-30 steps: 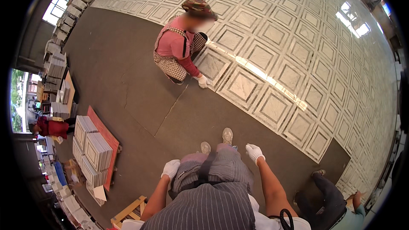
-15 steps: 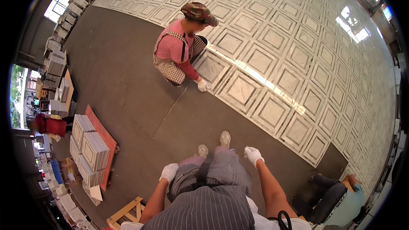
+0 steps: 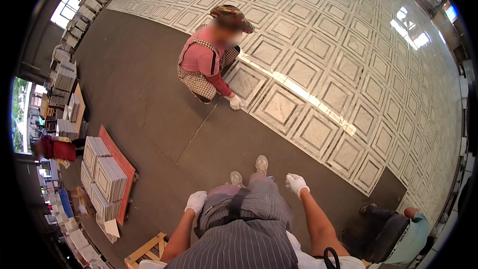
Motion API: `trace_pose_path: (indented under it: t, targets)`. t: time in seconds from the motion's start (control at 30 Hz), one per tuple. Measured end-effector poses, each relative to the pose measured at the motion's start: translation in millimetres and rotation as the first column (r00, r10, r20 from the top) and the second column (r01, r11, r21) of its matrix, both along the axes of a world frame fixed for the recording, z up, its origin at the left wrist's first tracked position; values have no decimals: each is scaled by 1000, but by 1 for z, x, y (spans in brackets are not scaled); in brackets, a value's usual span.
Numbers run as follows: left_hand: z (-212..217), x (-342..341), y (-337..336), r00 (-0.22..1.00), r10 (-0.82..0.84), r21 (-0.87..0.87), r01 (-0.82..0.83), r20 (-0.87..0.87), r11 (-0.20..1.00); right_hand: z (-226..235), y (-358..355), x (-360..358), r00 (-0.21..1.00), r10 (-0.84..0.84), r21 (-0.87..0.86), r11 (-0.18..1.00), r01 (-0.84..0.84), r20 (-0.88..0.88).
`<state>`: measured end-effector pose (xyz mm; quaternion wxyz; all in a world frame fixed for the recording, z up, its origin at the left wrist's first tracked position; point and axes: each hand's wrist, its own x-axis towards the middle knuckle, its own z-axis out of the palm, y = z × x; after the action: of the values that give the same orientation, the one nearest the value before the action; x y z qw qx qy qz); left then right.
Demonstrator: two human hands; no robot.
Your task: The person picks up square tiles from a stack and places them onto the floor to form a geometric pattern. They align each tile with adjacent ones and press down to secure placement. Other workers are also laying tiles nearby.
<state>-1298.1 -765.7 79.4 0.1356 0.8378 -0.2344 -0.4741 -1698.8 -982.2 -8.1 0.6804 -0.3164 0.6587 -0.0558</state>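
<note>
Below, both white-gloved hands, left (image 3: 195, 201) and right (image 3: 297, 184), are hanging loosely open and empty, while grey square tile stacks (image 3: 105, 177) are sitting on a red board (image 3: 119, 157) at lower left.

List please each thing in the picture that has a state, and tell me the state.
left hand: gloved in white, empty, beside the thigh.
right hand: gloved in white, empty, held out in front.
crouching person's gloved hand: pressed on the edge of a marble tile.
stacked tiles: piled on a red pallet.
patterned tile floor: laid, glossy.
</note>
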Motion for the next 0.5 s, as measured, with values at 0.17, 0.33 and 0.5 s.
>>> trace_pose_path:
  t: [0.17,0.33,0.5]
  targets:
    - [13,-3,-7,1000,-3,36,4,-24,999,1,-2,-2,1000,17,-14,1000,-17,-2]
    - [12,-7,-1,1000,23,3,-23,-5,1000,13,-9,-1,999,48,38,998,-48,1]
    - [16,-6,-7,995,-101,74,100,9,992,0,-4,-9,1000,14,7,1000,-14,2]
